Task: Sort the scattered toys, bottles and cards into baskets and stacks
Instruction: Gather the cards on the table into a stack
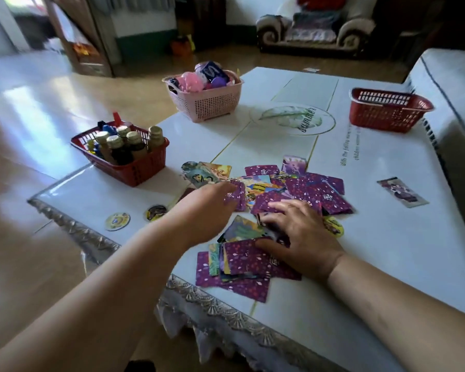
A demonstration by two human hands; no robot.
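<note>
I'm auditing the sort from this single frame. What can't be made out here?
Head view only.
Far red basket: its near wall hides the inside; contents unknown.
Left hand: motion blur hides whether it pinches the purple card.
Right hand: covers the cards beneath; a grip cannot be told.
Bottles in the near red basket: labels too small, lower parts behind its wall.

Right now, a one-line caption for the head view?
Left hand reaches into scattered cards, right hand rests on a card pile; bottles in red basket, toys in pink basket.
</note>
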